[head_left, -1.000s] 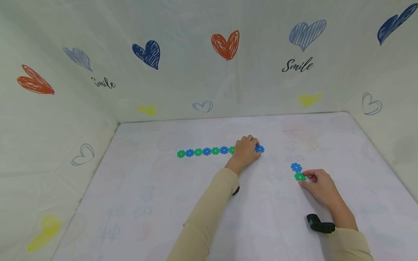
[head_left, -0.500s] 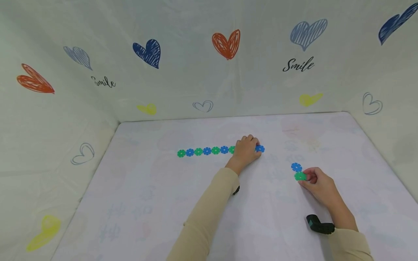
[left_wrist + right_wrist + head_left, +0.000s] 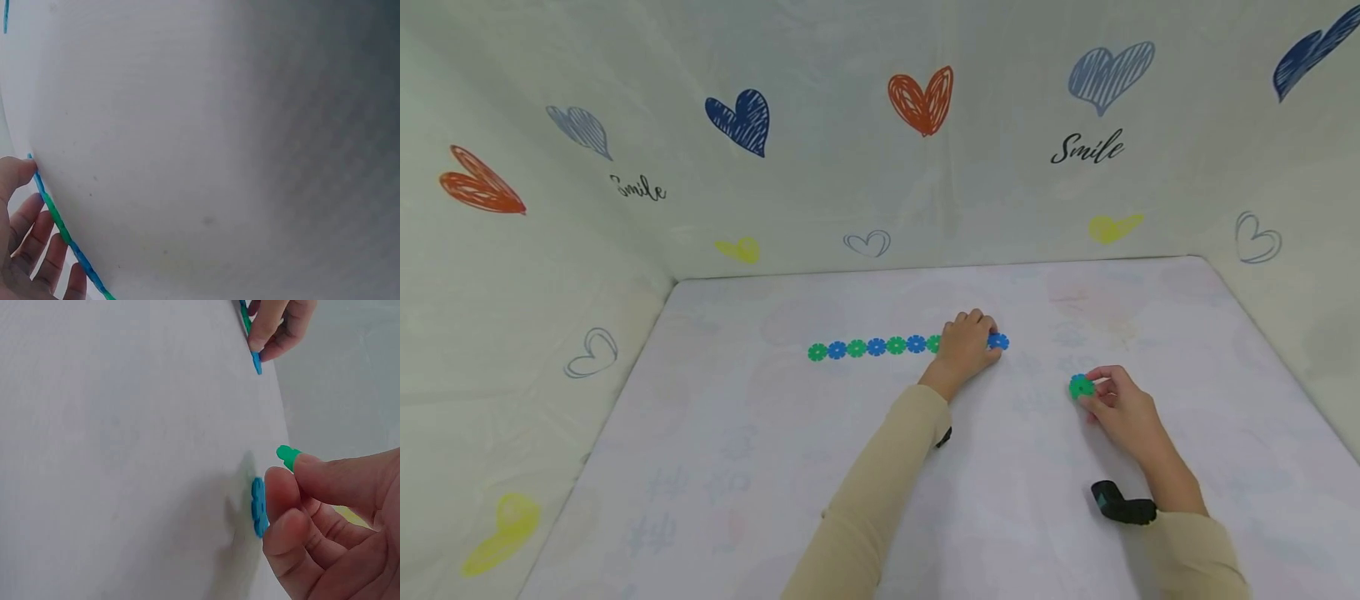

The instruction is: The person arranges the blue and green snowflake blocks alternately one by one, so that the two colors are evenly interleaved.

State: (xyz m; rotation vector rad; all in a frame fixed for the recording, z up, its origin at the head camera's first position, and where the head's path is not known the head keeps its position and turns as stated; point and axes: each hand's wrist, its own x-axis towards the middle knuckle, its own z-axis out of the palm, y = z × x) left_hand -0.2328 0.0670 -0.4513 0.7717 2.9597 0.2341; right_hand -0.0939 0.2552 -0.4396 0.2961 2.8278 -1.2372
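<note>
A straight row of green and blue slotted snowflake discs (image 3: 876,347) lies on the white table. My left hand (image 3: 962,350) grips the row near its right end, thumb by the end blue disc (image 3: 999,342), and hides part of it. In the left wrist view, its fingers (image 3: 47,240) spread along the edge of the row. My right hand (image 3: 1123,412) pinches a green disc (image 3: 287,456) between thumb and index finger. A loose blue disc (image 3: 258,507) is beneath it, mostly covered by the green one in the head view.
The table (image 3: 775,475) meets a pale cloth wall (image 3: 820,167) printed with hearts and "Smile" at its far edge. Black wrist cameras (image 3: 1123,504) are worn at the sleeves.
My right hand has moved up and slightly left with the green disc, from just below the loose blue disc to over it. My left hand stays in place on the row.
</note>
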